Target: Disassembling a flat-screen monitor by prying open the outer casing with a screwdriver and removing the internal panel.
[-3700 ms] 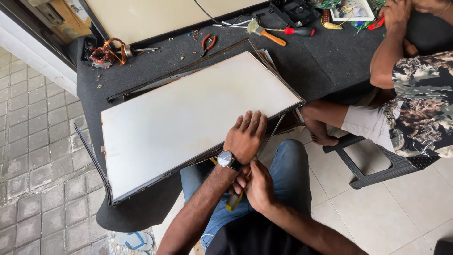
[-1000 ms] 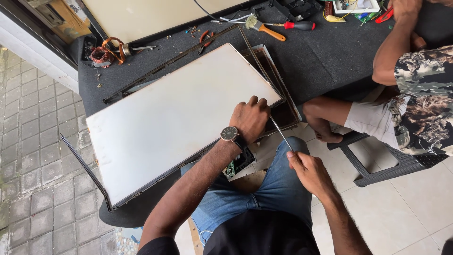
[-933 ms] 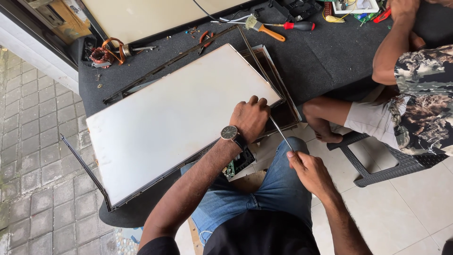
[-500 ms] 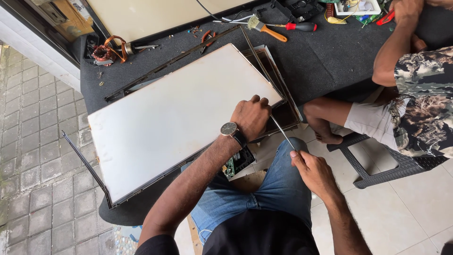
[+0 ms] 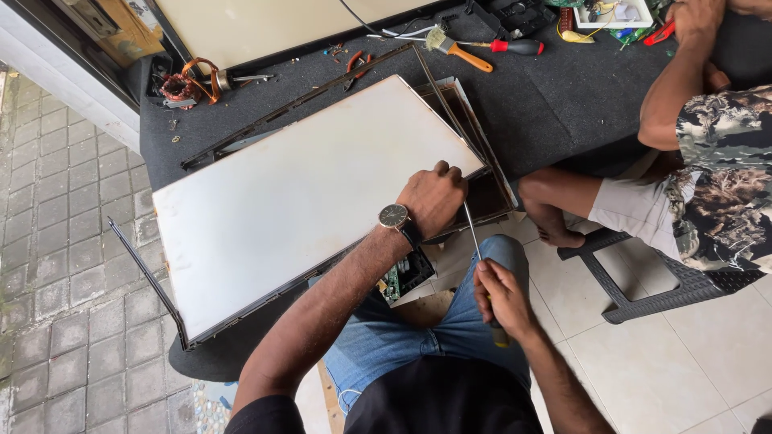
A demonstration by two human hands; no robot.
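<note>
Our left hand (image 5: 433,197) curls its fingers over the white panel (image 5: 314,193) at its near corner on the desk (image 5: 563,104). Our right hand (image 5: 500,293) clamps the screwdriver (image 5: 476,241), tip just beside those fingers. We should pry gently, keeping the shaft steady.

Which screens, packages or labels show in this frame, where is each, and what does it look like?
Large white rectangular screen panel: tilted on the dark table, dark frame, left hand gripping its near right corner.
Second pale rectangular panel: at the table's far edge, cream face, dark border.
Small white tray: top right, holding small parts.
Right hand: holds a thin-shafted screwdriver toward that corner.
No readable labels.
</note>
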